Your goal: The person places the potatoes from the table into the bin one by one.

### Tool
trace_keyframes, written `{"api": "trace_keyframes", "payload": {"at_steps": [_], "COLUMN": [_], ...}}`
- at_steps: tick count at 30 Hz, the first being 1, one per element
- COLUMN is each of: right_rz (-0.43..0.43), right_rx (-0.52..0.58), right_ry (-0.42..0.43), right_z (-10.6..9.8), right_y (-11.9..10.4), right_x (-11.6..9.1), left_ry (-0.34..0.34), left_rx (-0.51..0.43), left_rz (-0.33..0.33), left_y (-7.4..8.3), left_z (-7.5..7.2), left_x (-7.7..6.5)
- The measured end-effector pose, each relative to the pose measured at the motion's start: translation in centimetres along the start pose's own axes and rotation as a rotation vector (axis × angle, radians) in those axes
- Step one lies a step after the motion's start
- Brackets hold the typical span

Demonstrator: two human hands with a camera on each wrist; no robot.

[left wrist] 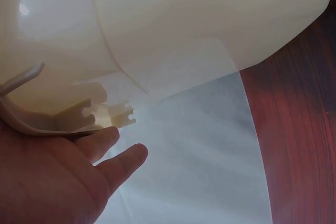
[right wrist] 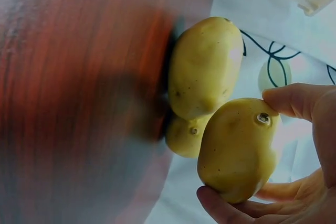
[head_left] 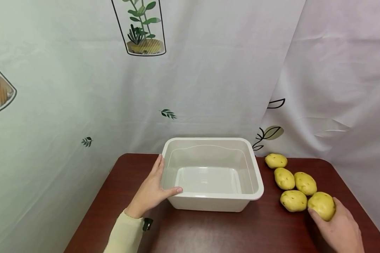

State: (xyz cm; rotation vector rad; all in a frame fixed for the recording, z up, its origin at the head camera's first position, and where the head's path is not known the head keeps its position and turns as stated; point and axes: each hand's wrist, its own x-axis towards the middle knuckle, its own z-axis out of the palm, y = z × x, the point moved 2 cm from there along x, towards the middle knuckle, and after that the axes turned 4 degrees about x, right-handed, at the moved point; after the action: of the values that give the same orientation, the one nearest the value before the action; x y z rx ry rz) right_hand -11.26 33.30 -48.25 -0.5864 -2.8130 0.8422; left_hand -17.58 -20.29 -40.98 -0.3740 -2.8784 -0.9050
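Note:
A white plastic basin [head_left: 209, 202] stands on the dark red table with bare insides. My left hand [head_left: 150, 191] rests against its front left corner, the thumb lying over the front rim and the fingers stretched along the left side. In the left wrist view, straight fingers [left wrist: 118, 163] touch the outside of the basin wall [left wrist: 199, 30]. At the right, my right hand [head_left: 343, 225] holds a yellow potato [head_left: 323, 205] between thumb and fingers. The right wrist view shows that potato [right wrist: 239, 148] pinched, its far side hidden.
Several other potatoes, among them one nearby potato [head_left: 293, 201] and a farther potato [head_left: 276, 161], lie right of the basin on the table [head_left: 221, 232]. A printed white curtain [head_left: 209, 88] hangs behind the table.

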Motion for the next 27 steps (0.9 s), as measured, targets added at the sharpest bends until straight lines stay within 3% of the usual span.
{"api": "trace_keyframes", "payload": {"at_steps": [7,27], "right_rz": [-0.079,-0.172], "right_rx": [0.020,0.019], "right_ry": [0.059,0.092], "right_z": [-0.7,-2.0], "right_y": [-1.1,-4.2], "right_x": [-0.2,-0.3], "left_ry": [-0.003,0.015], "left_rx": [-0.004,0.012], "left_rz": [-0.005,0.025], "left_y": [0.2,0.1], "left_z": [-0.1,-0.1], "left_x": [0.0,-0.1]}}
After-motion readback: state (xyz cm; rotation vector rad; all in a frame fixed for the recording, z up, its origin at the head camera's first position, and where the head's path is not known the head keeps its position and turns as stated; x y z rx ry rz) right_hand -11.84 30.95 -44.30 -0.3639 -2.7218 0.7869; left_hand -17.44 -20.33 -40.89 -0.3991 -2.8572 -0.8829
